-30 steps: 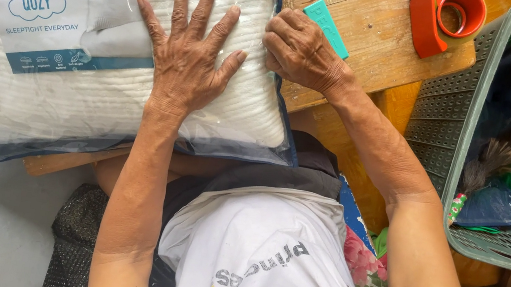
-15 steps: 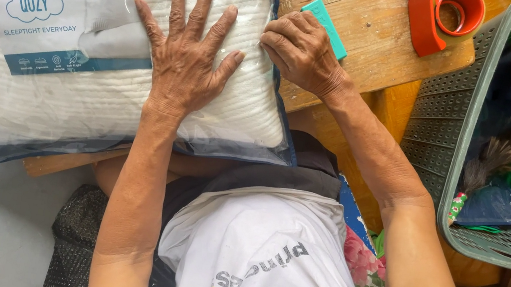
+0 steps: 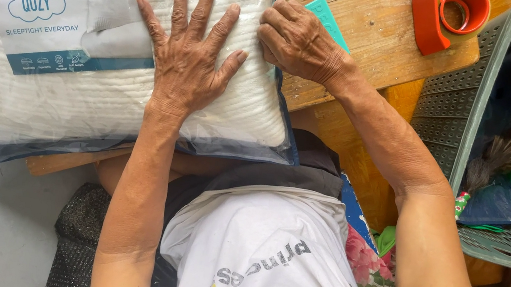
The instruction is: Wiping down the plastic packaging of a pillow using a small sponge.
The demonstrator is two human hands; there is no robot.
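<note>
A white quilted pillow in a clear plastic bag (image 3: 39, 98) with dark blue trim and a paper label lies on a wooden table (image 3: 378, 47). My left hand (image 3: 191, 53) presses flat on the bag's right half, fingers spread. My right hand (image 3: 298, 38) is at the bag's right edge near the top corner. Its fingers curl tight onto the blue trim, and what they pinch is hidden. A flat teal object (image 3: 328, 16) lies on the table, partly under my right hand.
An orange tape dispenser (image 3: 436, 19) sits at the table's far right. A grey-green perforated basket (image 3: 457, 106) stands to the right, holding dark bags and a feather duster (image 3: 496, 159). Grey floor shows at the lower left.
My right hand has slid a little up along the bag's right edge, toward the top corner. My left hand stays flat in the same place.
</note>
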